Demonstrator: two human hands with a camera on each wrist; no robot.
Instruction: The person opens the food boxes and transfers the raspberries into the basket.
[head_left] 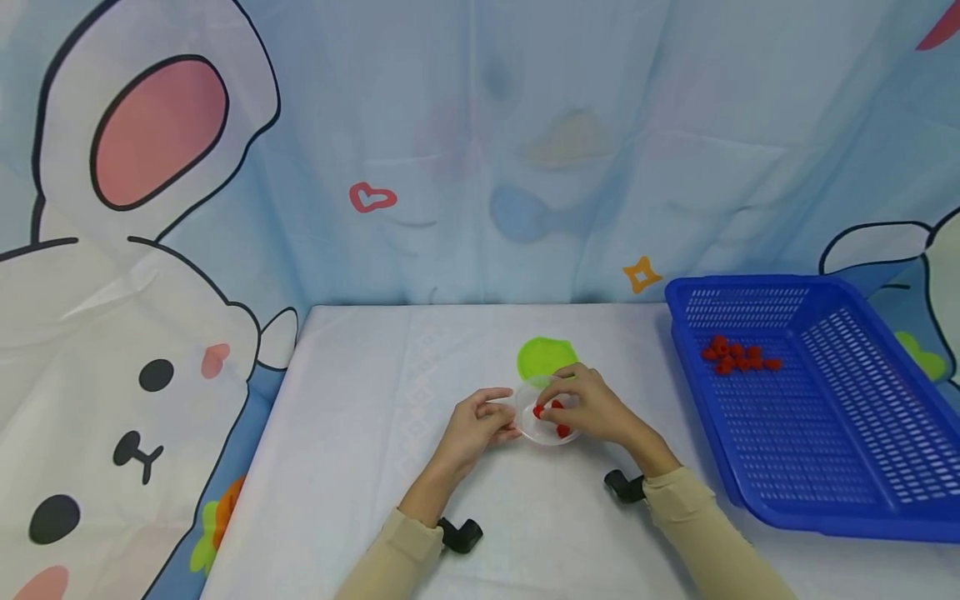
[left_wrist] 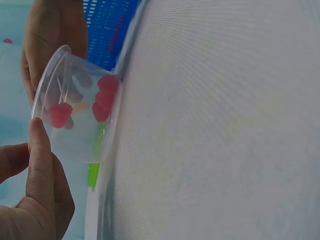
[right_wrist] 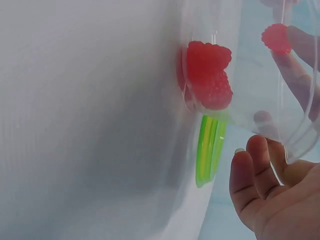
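A clear plastic cup (head_left: 528, 429) stands on the white table with red raspberries (right_wrist: 210, 75) at its bottom. My right hand (head_left: 592, 406) reaches in over the rim. Between its thumb and finger it pinches one raspberry (right_wrist: 276, 38), held above the others inside the cup. On the other side my left hand (head_left: 480, 423) rests its fingertips at the cup's rim, the fingers loosely extended. Just behind the cup lies a flat, round lime-green piece (head_left: 546, 357) with a small tab, partly overlapped by the cup in the head view.
To the right is a large blue plastic basket (head_left: 806, 521) with perforated walls, holding a cluster of raspberries (head_left: 738, 357) toward its far left. A patterned cloth backdrop (head_left: 450, 108) hangs behind the table (head_left: 352, 450). Black mounts (head_left: 461, 536) are strapped at both wrists.
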